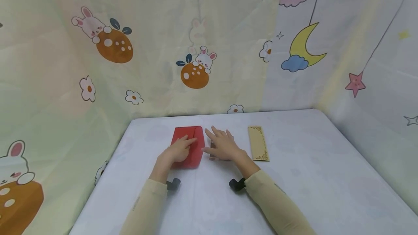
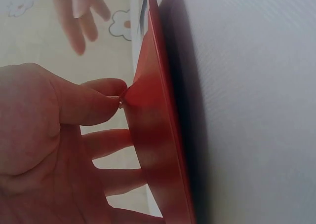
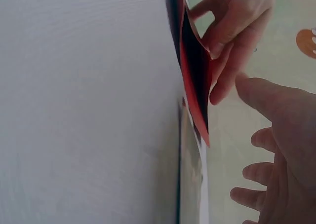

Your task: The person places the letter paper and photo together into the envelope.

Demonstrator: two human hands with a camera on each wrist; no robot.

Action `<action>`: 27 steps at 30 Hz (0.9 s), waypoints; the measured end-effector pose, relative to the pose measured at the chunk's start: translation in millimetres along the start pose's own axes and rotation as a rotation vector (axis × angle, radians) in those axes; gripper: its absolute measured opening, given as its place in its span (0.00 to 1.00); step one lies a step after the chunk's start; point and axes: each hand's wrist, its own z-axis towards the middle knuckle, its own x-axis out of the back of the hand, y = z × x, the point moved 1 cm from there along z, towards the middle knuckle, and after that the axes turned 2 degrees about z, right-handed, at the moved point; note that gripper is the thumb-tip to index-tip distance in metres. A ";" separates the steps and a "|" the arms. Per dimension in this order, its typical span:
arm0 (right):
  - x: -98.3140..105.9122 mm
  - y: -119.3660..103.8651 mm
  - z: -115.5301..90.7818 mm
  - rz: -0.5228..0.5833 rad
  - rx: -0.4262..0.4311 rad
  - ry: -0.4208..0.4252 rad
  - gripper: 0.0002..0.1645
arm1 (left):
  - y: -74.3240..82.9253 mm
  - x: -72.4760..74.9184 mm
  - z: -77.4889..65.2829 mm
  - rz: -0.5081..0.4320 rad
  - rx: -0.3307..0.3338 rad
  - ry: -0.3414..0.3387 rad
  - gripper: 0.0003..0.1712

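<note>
A red envelope (image 1: 196,157) lies on the table, left of the middle. My left hand (image 1: 179,150) is over it, and in the left wrist view its thumb and index finger pinch the upper layer while the other fingers spread along the surface. Seen from the right wrist, the envelope's mouth (image 3: 195,61) gapes, dark inside. My right hand (image 1: 222,145) hovers just right of the envelope with fingers spread, holding nothing. Beneath it a brownish flat piece (image 1: 212,153) shows in part, the rest hidden by the hand.
To the right lies a gold strip-shaped card (image 1: 258,143) with ornate printed corners. A white cloth covers the table (image 1: 310,177). Printed curtains (image 1: 156,46) with bunnies and flowers rise behind the back edge and along both sides. Dark wrist-camera mounts (image 1: 237,185) sit under the wrists.
</note>
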 end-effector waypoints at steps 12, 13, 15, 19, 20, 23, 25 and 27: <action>-22.3 -3.4 9.5 0.018 0.003 -0.051 0.51 | -0.2 -4.6 -2.1 0.017 0.012 -0.022 0.35; -24.0 -3.7 10.1 0.015 0.006 -0.056 0.52 | -0.5 -4.7 -1.9 0.019 0.014 -0.024 0.35; -27.0 -4.4 10.7 0.011 0.013 -0.066 0.52 | -0.9 -4.5 -1.7 0.027 0.008 -0.027 0.34; -29.8 -6.2 11.4 -0.007 0.020 -0.084 0.53 | -1.7 -2.0 -1.5 0.053 -0.016 -0.030 0.32; -30.0 -6.6 11.5 -0.017 0.029 -0.085 0.53 | -1.6 -1.1 -1.7 0.053 -0.020 -0.030 0.31; -30.0 -7.9 11.7 -0.038 0.049 -0.102 0.52 | -1.1 1.9 -2.5 0.054 -0.019 -0.030 0.31; -29.5 -8.7 11.8 -0.049 0.063 -0.115 0.51 | -0.7 3.1 -2.8 0.060 -0.017 -0.029 0.30; -28.6 -9.8 11.6 -0.050 0.070 -0.127 0.50 | -0.6 3.9 -2.8 0.072 -0.013 -0.024 0.30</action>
